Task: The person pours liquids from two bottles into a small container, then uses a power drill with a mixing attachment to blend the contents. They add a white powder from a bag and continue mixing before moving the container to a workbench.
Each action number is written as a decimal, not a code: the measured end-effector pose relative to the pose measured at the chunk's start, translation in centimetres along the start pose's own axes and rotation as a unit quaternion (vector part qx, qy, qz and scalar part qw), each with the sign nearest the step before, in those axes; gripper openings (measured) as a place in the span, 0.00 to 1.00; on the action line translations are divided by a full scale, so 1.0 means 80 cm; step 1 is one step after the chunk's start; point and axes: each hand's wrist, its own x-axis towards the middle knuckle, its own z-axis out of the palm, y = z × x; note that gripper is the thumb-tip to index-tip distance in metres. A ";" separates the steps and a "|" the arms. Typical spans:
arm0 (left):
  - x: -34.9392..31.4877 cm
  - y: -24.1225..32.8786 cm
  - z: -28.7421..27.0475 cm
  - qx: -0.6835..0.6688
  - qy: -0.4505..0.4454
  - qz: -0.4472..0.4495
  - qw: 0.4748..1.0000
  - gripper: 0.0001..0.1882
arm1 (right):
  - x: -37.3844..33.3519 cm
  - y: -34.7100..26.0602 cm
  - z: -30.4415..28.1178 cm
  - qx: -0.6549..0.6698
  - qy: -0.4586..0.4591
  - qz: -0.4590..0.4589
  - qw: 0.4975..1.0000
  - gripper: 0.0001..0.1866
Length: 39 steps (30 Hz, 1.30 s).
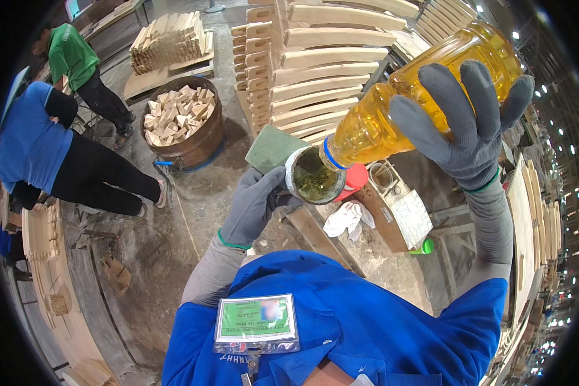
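Note:
My right hand [464,125], in a grey glove, is wrapped round a large clear plastic bottle [374,119] of yellow liquid. The bottle is tilted, its blue-ringed mouth down at the rim of a round cup [296,188]. Greenish liquid shows inside the cup. My left hand [254,204], gloved too, grips the cup at its left side. A flat green block [273,149] shows just behind the left fingers; whether they touch it I cannot tell. Beside the cup is a red-lidded container [354,180], partly hidden.
A white cloth [349,219] and a wooden box [389,222] lie below the cup. Curved wooden slats [338,58] are stacked ahead. To the left stand a metal drum [196,145] of wood offcuts and two people, in a blue shirt [29,138] and a green shirt [73,51].

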 end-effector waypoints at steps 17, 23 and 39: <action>-0.007 0.002 0.005 -0.027 -0.019 -0.024 0.999 0.15 | -0.004 -0.001 -0.017 -0.028 0.006 0.021 0.999 0.23; -0.010 0.000 0.006 -0.055 -0.036 0.000 0.998 0.15 | -0.010 -0.006 -0.032 -0.013 -0.029 0.036 0.999 0.24; -0.023 0.004 0.007 -0.046 -0.002 0.002 0.999 0.16 | -0.049 -0.023 -0.047 0.038 -0.139 0.157 0.977 0.29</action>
